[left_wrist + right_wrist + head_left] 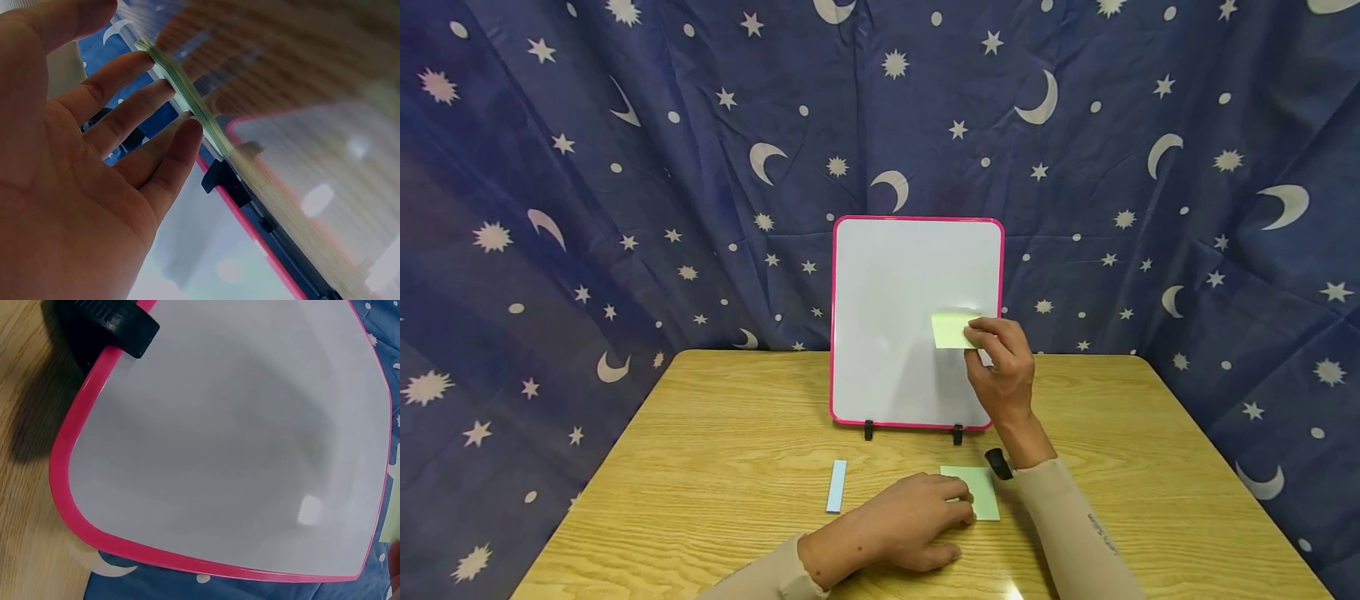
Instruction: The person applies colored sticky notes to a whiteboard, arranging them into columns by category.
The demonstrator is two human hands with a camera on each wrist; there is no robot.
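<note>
My right hand [1003, 367] pinches a pale yellow-green sticky note [950, 331] between thumb and fingers, in front of the right half of a whiteboard [887, 292] with a pink frame. The note's edge [392, 506] shows at the far right of the right wrist view, beside a fingertip. Down on the table, my left hand [910, 521] rests palm down with loosely bent fingers, their tips on a pad of light green sticky notes [983, 493]. In the left wrist view those fingertips meet the near edge of the pad [184, 94].
Black feet [868, 430] hold the whiteboard upright near the back of the wooden table [737, 433]. A narrow light blue strip [837, 486] lies left of the left hand. Behind hangs a dark blue curtain [700, 208] with moons and stars.
</note>
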